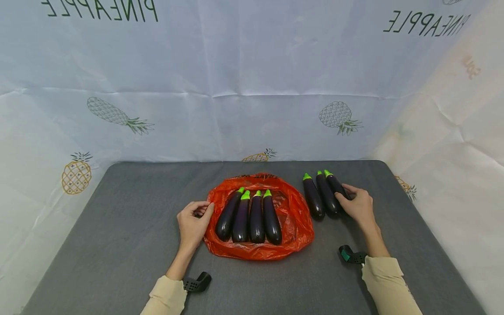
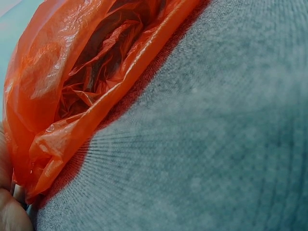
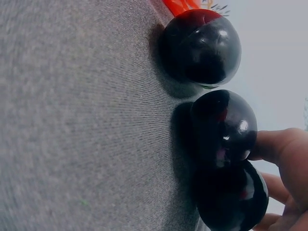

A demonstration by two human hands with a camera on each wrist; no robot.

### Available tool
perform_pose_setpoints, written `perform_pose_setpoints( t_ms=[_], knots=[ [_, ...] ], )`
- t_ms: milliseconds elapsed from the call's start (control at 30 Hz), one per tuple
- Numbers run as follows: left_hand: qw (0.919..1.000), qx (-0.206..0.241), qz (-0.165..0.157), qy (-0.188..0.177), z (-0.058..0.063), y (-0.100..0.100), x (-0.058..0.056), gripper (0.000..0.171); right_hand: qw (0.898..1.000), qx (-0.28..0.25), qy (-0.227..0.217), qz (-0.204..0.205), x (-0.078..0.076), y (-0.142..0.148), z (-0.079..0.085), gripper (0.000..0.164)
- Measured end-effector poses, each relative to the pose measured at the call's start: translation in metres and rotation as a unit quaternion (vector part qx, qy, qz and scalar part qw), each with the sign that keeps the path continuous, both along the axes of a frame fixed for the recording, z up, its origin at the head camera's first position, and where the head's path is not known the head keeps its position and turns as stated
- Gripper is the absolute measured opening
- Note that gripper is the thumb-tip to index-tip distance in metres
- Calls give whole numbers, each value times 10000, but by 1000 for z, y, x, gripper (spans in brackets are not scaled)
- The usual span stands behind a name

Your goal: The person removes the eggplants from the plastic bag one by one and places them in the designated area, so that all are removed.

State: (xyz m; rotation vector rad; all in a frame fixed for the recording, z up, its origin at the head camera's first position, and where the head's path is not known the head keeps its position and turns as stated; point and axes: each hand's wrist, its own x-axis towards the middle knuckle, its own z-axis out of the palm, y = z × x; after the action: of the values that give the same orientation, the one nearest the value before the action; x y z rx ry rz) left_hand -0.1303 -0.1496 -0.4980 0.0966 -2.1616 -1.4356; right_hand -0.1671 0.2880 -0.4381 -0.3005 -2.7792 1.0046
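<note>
A red plastic bag point(image 1: 299, 236) lies spread open on the table, and several eggplants point(image 1: 256, 218) rest side by side in it, green stem ends pointing away. My left hand point(image 1: 193, 224) pinches the bag's left edge; in the left wrist view the bag's folds point(image 2: 48, 139) run up from the fingers. Right of the bag lie three more eggplants: a left one point(image 1: 313, 199), a middle one point(image 1: 327, 197) and a right one point(image 1: 332, 181). Thumb and fingers of my right hand point(image 1: 359, 208) grip the right one, the thumb between it and the middle eggplant point(image 3: 224, 127).
The dark grey table point(image 1: 130, 236) extends to both sides of the bag. Behind it hangs a white curtain point(image 1: 236, 127) printed with pineapples. Each wrist wears a black camera mount, the left mount point(image 1: 198, 282) and the right mount point(image 1: 352, 256) both close above the tabletop.
</note>
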Motion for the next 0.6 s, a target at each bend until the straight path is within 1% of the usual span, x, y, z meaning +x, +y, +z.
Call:
perform_pose_setpoints(
  t_ms=[167,433,600],
  knots=[
    [10000,14,-18,18,0,0,0,5,10000,21,13,-8,0,0,-2,49],
    [9999,-32,-24,94,1,0,-1,6,9998,51,-14,208,3,0,0,49],
    [10000,-65,-24,61,0,0,-1,6,9997,103,-23,231,5,0,-1,51]
  ],
)
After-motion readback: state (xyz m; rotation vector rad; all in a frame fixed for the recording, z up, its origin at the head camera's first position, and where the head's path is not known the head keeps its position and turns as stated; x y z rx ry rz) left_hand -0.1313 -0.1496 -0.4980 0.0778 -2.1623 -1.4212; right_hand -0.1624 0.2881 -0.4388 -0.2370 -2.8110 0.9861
